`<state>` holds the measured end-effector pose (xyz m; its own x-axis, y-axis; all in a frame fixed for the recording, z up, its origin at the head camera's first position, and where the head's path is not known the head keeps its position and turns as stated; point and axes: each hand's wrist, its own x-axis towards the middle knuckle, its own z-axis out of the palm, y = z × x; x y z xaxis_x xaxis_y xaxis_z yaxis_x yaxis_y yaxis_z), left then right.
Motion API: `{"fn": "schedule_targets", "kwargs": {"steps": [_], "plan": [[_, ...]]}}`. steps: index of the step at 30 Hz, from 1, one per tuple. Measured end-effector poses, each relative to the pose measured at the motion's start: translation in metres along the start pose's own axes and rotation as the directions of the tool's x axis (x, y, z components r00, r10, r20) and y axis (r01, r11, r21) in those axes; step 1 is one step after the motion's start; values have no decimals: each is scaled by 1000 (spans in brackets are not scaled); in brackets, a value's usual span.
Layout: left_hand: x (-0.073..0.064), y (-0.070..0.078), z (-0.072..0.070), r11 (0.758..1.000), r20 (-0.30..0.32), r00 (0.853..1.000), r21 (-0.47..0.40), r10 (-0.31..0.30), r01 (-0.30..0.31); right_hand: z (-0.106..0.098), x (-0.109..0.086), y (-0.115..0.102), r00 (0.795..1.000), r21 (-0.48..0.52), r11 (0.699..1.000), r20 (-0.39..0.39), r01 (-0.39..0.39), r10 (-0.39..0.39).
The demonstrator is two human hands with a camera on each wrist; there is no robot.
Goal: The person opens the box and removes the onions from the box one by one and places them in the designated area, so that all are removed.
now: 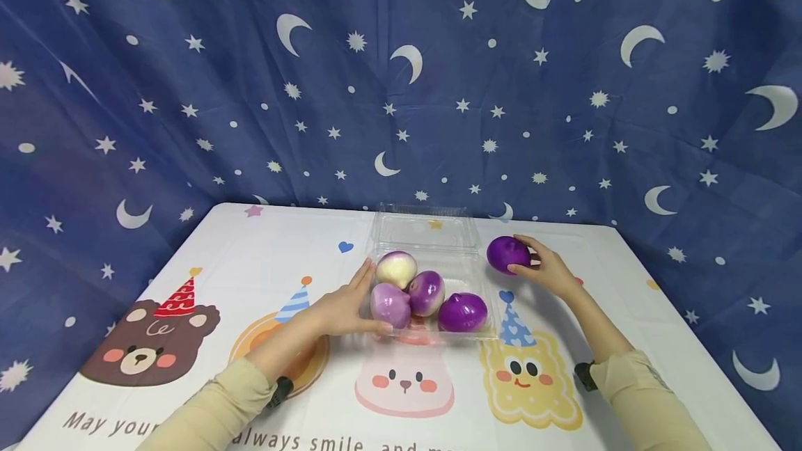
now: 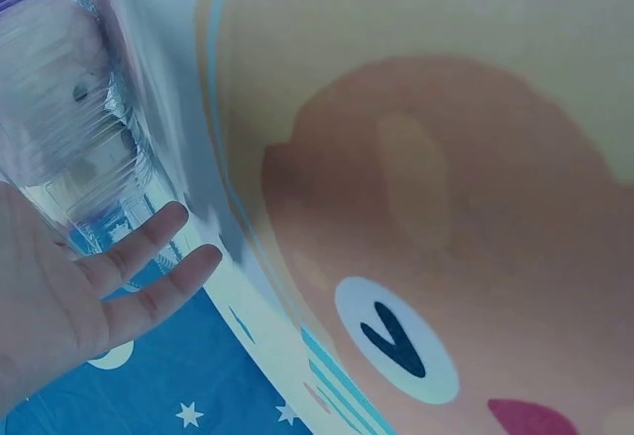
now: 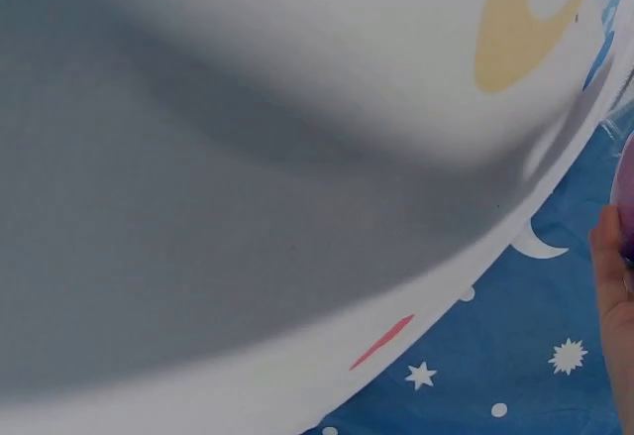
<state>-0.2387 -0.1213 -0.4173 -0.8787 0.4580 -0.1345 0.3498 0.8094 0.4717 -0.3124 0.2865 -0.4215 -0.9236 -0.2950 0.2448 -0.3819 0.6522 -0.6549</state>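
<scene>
Beige sleeves (image 1: 216, 406) nearest, then white printed tablecloth (image 1: 282, 246) with left hand (image 1: 346, 306) on the near-left side, fingers spread wide, thumb at the front-left corner of a clear plastic box (image 1: 462, 275), other fingers alongside its left wall. Four purple-and-white onions (image 1: 427, 293) sit in the box, three bunched left, one front right; right hand (image 1: 546, 271) grips a purple onion (image 1: 505, 255) between thumb and fingers, just right of the box, can't tell if it touches cloth. Behind: box lid (image 1: 426, 231) folded back, then blue moon-and-star curtain (image 1: 351, 117).
</scene>
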Motion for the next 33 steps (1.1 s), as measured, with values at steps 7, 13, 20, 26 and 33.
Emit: {"fn": "schedule_targets", "kwargs": {"steps": [7, 13, 20, 26, 33], "plan": [[-1, 1, -1, 1000, 1, 1000, 11, -3, 3, 3, 6, 5, 999, -18, 999, 5, -32, 32], [-1, 1, -2, 1000, 3, 1000, 13, -2, 2, 5, 11, 11, 997, -45, 997, 38, -65, 67], [-1, 0, 0, 1000, 5, 1000, 6, -2, 2, 7, 11, 16, 992, -54, 994, 78, -94, 98], [-2, 0, 0, 1000, 4, 1000, 9, -2, 1, 8, 11, 17, 990, -78, 992, 92, -101, 108], [-2, 0, 0, 1000, 3, 1000, 5, 3, -3, 8, 12, 17, 986, -62, 990, 100, -126, 132]]}}
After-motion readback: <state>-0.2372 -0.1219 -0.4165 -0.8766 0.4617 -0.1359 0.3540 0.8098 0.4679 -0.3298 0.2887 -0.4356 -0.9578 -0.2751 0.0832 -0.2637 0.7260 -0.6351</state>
